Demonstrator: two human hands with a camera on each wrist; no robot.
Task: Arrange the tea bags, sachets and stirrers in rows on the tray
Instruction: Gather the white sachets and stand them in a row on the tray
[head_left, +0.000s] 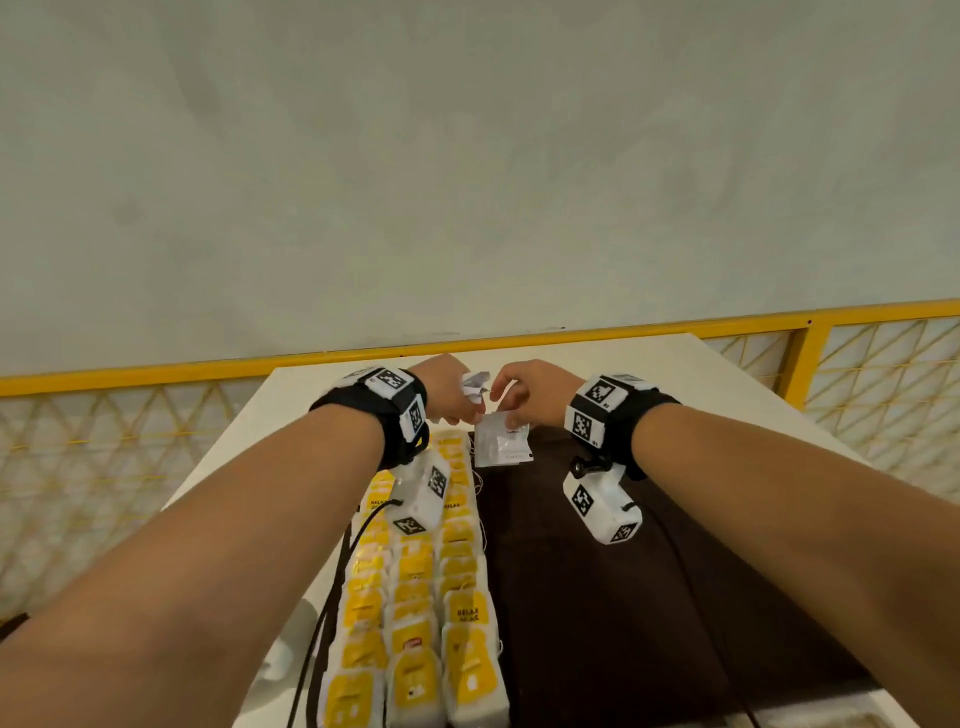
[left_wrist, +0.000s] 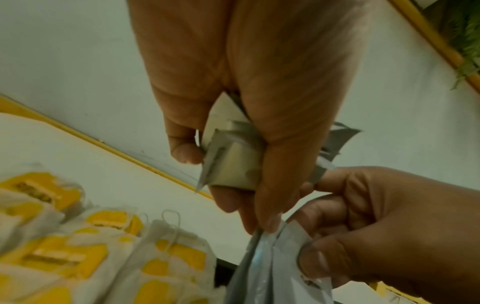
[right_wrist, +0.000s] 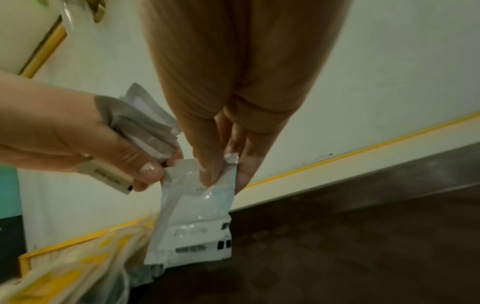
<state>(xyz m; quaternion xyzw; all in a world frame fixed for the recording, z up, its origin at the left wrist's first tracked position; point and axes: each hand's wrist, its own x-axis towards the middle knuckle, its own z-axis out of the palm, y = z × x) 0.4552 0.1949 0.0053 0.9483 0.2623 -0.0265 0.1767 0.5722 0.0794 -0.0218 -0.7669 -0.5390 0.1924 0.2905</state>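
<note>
Nearest us, yellow-and-white paper tea bags (head_left: 415, 613) lie in three rows running away along the dark brown tray (head_left: 597, 597). Our right hand (head_left: 535, 392) pinches a white sachet (head_left: 501, 441) hanging lengthwise downward; our left hand (head_left: 447, 389) clutches a bundle of sachets (left_wrist: 231, 162).

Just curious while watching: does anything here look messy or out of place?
Mostly tidy: the tea bags lie in neat rows. Only the sachets bunched in the left hand look crumpled, while the right hand pinches one white sachet.
</note>
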